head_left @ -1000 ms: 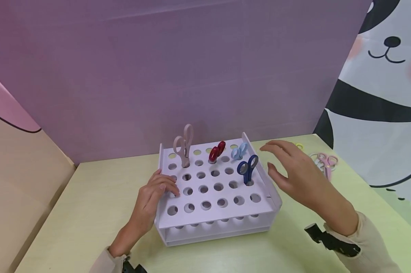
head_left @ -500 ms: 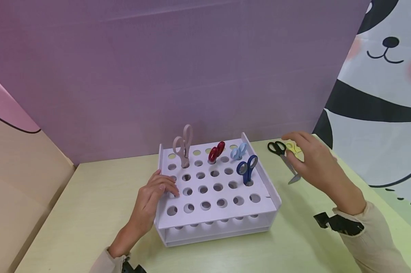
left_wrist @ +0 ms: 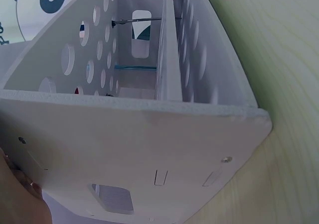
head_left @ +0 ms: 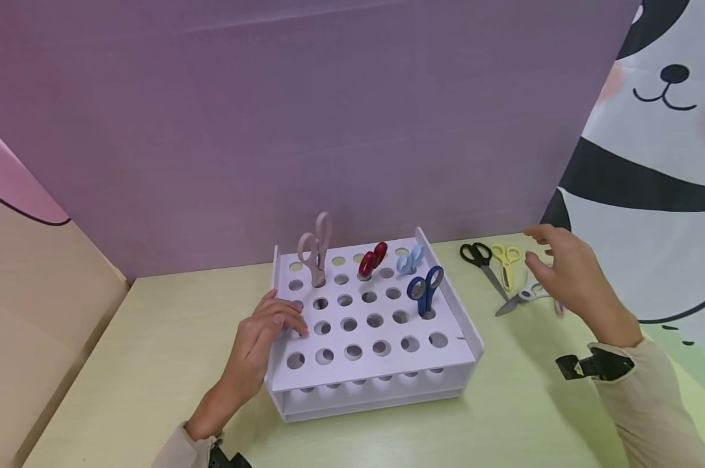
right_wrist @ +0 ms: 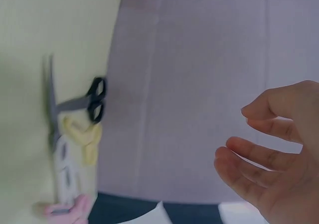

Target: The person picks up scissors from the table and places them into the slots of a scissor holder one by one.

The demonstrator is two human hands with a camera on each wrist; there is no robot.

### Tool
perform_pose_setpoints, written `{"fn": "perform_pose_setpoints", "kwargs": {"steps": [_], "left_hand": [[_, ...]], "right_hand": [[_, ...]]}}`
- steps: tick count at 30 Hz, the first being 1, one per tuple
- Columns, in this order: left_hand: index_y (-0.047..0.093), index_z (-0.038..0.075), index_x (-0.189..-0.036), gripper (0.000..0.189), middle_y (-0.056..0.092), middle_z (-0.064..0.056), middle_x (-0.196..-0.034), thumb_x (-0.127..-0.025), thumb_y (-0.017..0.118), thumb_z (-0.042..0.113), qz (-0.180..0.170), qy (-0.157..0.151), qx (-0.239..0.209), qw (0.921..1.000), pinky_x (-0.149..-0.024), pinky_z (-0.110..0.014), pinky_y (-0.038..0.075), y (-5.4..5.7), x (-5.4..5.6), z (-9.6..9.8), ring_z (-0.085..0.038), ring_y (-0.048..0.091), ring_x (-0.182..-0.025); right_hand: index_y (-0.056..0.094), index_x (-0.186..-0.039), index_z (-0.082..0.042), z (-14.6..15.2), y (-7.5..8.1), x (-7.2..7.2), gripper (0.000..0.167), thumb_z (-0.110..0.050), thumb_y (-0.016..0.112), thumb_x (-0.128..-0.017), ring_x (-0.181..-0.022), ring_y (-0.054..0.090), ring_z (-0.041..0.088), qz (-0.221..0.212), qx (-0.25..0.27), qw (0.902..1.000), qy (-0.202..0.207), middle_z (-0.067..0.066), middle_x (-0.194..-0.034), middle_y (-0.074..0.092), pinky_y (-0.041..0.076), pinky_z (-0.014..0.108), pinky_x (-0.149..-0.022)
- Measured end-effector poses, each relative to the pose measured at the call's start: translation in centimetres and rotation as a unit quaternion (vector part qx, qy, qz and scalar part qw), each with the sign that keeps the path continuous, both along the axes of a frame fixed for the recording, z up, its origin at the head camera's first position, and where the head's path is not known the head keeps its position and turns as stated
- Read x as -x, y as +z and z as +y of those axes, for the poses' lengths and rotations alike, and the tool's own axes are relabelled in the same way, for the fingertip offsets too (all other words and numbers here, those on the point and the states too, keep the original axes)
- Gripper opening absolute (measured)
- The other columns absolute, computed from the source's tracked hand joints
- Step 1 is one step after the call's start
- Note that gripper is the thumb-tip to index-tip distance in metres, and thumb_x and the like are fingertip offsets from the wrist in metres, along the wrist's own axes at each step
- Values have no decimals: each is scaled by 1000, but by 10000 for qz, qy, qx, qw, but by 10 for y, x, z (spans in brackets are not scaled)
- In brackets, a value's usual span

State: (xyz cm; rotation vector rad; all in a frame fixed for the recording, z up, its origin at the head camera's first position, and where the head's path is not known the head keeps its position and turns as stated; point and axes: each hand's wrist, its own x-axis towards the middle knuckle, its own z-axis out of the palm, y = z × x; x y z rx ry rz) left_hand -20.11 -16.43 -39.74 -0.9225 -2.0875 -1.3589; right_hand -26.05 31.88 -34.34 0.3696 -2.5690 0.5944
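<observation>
A white rack (head_left: 364, 364) with rows of round holes stands on the table. My left hand (head_left: 265, 338) rests on its left edge, fingers over the top board. Upright in the rack are beige scissors (head_left: 313, 260), red-handled scissors (head_left: 372, 260), light blue scissors (head_left: 410, 260) and dark blue scissors (head_left: 424, 292). My right hand (head_left: 581, 279) hovers over the table to the right, fingers apart and holding nothing. Beneath and beside it lie white-handled scissors (head_left: 525, 297), yellow scissors (head_left: 506, 263), black-handled scissors (head_left: 481, 260) and pink scissors (right_wrist: 70, 211), which the hand mostly hides in the head view.
A purple panel (head_left: 352, 130) rises along the table's back edge. A beige side wall (head_left: 36, 312) borders the left, and a panda-patterned sheet (head_left: 657, 253) hangs at the right. The pale wooden table (head_left: 153, 364) extends around the rack.
My right hand has moved rightward from beside the rack, past the black and yellow scissors, to above the white and pink ones. My left hand has stayed on the rack.
</observation>
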Motion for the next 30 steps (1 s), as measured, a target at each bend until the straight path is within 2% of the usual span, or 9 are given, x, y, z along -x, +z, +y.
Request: {"fn": "perform_pose_setpoints", "kwargs": {"steps": [9,16,19,21,23,26,28,30], "left_hand": [[71,7,-81,41,71,-2,-90,-99,36,-3,-39,50,2,10000,-121,-43,20,1,-2,-1,-27,62,-104],[71,7,-81,41,71,-3,-90,-99,36,-2,-80,17,3,10000,-122,-43,20,2,-1,1,-25,62,-105],[71,7,-81,41,71,-3,-90,-99,36,-3,-76,24,17,10000,-122,-41,20,2,-1,1,-24,62,-105],[71,7,-81,41,71,-3,-90,-99,36,-3,-62,27,13,10000,-122,-41,20,2,-1,1,-23,62,-105],[71,7,-81,41,71,-3,-90,-99,36,-3,-37,20,-4,10000,-122,-41,20,2,-1,1,-23,62,-105],[71,6,-81,41,71,-3,-90,-99,36,-4,21,-20,-21,10000,-121,-42,20,2,-1,1,-25,62,-104],[71,6,-81,41,71,-4,-91,-99,36,-4,47,-37,-22,10000,-121,-42,20,2,0,1,-26,62,-104],[71,6,-81,40,71,-4,-90,-99,36,-4,71,-44,-23,10000,-121,-42,20,1,0,1,-28,62,-104]], "right_hand": [[42,-136,11,40,-30,23,47,-4,56,-94,-111,48,55,-459,22,9980,-442,39,-122,50,41,69,-86],[33,-142,14,64,-51,36,57,-13,56,-96,-117,40,62,-1037,-149,9920,-709,45,-126,44,32,75,-96],[33,-141,15,72,-59,40,58,-17,55,-97,-117,39,65,-1334,-298,9877,-758,48,-126,42,29,75,-97],[38,-136,16,77,-65,42,55,-16,56,-96,-114,43,65,-1447,-494,9858,-690,48,-122,47,32,75,-94],[41,-133,18,83,-69,44,54,-16,58,-95,-108,49,62,-1661,-652,9820,-616,45,-116,53,33,74,-92],[44,-130,19,89,-73,46,54,-16,60,-93,-91,57,50,-2134,-816,9719,-572,30,-92,64,40,68,-86],[43,-131,20,91,-74,46,55,-17,59,-94,-86,55,42,-2484,-799,9633,-626,19,-80,62,41,62,-81],[45,-130,18,93,-75,46,52,-17,59,-94,-85,53,40,-2634,-788,9589,-708,12,-76,59,42,61,-80]]}}
